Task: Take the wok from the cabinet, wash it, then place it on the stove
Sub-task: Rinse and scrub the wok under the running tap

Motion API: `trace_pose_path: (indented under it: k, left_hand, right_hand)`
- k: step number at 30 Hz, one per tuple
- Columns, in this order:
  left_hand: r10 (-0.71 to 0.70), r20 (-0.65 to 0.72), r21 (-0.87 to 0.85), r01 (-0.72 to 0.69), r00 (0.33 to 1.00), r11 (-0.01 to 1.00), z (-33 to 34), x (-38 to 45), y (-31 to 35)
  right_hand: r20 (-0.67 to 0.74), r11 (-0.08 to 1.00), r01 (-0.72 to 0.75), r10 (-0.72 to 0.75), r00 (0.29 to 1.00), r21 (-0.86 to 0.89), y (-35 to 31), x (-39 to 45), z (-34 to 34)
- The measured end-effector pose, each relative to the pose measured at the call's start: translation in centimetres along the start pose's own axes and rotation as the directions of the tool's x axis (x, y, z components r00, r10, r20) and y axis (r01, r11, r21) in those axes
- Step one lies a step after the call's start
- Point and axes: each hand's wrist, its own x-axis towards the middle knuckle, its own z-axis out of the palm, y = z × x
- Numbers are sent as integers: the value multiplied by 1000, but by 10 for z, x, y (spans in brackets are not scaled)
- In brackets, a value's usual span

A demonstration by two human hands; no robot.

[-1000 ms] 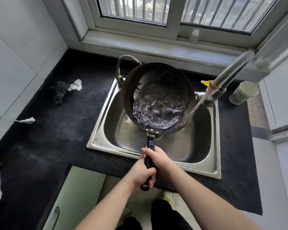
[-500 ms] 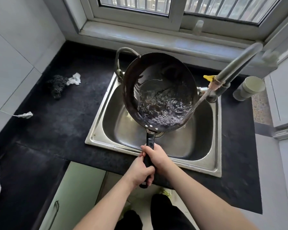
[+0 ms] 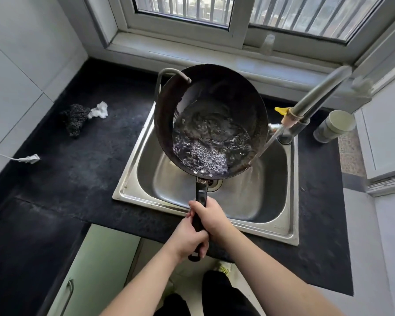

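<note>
A dark round wok (image 3: 226,94) hangs over the steel sink (image 3: 292,201), tilted with its far rim raised. Water swirls and bubbles in its lower near part. A curved faucet spout (image 3: 169,73) reaches over the wok's left rim and pours into it. A second stream from the right tap (image 3: 292,128) hits the wok's right edge and spills into the basin. My right hand (image 3: 211,216) grips the black handle (image 3: 201,192) higher up; my left hand (image 3: 187,239) grips it below, near its end.
A black countertop (image 3: 66,179) surrounds the sink. A dark scouring pad (image 3: 74,118) and a white crumpled scrap (image 3: 99,110) lie at the left. A grey cup (image 3: 334,125) stands right of the tap. A green cabinet door (image 3: 96,270) hangs below the counter.
The wok has tipped further to the right and its far rim has lifted, so the water has gathered toward the near right side. Both hands stay on the handle.
</note>
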Motion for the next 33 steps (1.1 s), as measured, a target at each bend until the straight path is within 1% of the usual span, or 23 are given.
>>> trace_pose_path:
  k: [9, 18, 26, 31, 33]
  left_hand:
    - [25, 21, -45, -24, 999, 999, 9, 1, 1]
    - [35, 77, -83, -29, 996, 996, 14, 5, 6]
    - [63, 117, -153, -44, 991, 987, 21, 6, 15]
    - [95, 150, -105, -79, 984, 991, 22, 14, 24]
    - [98, 137, -96, -85, 986, 992, 23, 19, 26]
  right_hand:
    - [-27, 987, 56, -60, 998, -149, -7, -5, -8]
    - [-111, 986, 20, -38, 993, -163, -14, -10, -17]
    - [-135, 980, 20, -48, 990, -198, -21, -12, -24]
    - [-156, 986, 42, -68, 985, -163, -29, -10, -32]
    - [-164, 985, 59, -86, 983, -164, -32, -8, -35]
